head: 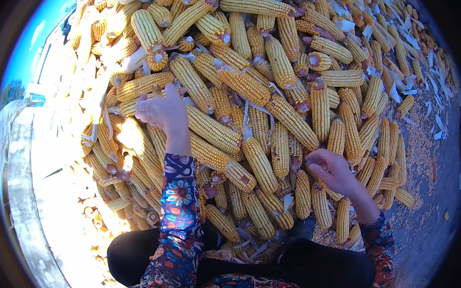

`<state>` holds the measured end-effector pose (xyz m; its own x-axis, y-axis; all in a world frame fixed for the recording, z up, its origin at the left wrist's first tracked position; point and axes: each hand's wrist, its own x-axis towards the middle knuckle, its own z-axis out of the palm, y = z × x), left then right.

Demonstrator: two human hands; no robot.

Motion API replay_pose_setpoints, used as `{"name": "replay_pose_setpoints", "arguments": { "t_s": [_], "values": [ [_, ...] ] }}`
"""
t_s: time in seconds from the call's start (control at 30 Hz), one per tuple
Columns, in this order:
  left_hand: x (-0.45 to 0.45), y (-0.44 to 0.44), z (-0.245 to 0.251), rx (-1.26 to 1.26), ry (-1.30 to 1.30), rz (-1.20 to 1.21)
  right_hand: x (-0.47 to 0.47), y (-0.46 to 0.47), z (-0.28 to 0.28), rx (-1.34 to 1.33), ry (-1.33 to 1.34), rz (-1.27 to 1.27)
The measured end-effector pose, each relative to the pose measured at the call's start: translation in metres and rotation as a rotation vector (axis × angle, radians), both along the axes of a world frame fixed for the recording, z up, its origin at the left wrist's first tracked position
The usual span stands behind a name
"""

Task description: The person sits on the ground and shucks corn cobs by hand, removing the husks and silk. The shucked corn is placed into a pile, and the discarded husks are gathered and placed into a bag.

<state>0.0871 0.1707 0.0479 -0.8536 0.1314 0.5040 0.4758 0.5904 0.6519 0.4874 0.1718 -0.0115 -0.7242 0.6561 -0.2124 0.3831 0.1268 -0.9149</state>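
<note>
A large heap of husked yellow corn cobs fills the middle of the view. My left hand [164, 110] is over the left part of the heap, its fingers bent around a scrap of dry husk [157, 91]; a corn cob [145, 86] lies just beyond it. My right hand [332, 171] is lower at the right, fingers curled and apart from the thumb, with no cob in it. Close to its fingertips is the end of a long corn cob [292, 122]. Another cob [302, 194] stands below and left of that hand.
My bent knees [326, 258] are at the heap's near edge. Loose kernels [418, 168] and husk scraps [437, 127] lie on the grey ground at the right. A pale ledge [21, 140] runs along the left in bright sunlight.
</note>
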Motion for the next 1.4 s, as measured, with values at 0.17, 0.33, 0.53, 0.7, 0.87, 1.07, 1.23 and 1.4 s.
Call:
{"name": "replay_pose_setpoints", "arguments": {
  "t_s": [0.17,0.33,0.53,0.7,0.87,1.07,1.23,1.4],
  "values": [
    [-0.039,-0.027,-0.036,-0.688,-0.357,-0.187,-0.017,-0.003,0.001,-0.053,0.034,0.135],
    [-0.030,-0.017,-0.038,-0.694,-0.421,-0.159,-0.028,-0.007,-0.005,-0.059,0.047,0.175],
    [-0.040,-0.018,-0.036,-0.375,-0.503,-0.288,-0.040,-0.017,-0.007,-0.079,0.072,0.240],
    [-0.021,-0.030,-0.017,0.366,-0.818,-0.696,-0.030,-0.022,-0.007,-0.095,0.067,0.187],
    [0.038,-0.029,0.035,0.832,-0.942,-0.843,-0.025,-0.024,-0.003,-0.061,0.102,0.128],
    [0.091,-0.026,0.079,1.012,-1.163,-1.236,-0.034,-0.006,0.040,-0.124,0.535,-0.147],
    [0.140,-0.019,0.105,1.274,-1.822,-1.400,-0.066,0.003,0.070,0.475,0.397,-0.105],
    [0.179,-0.034,0.111,1.321,-2.261,-1.517,-0.065,0.011,0.074,0.280,0.636,-0.158]
  ]
}}
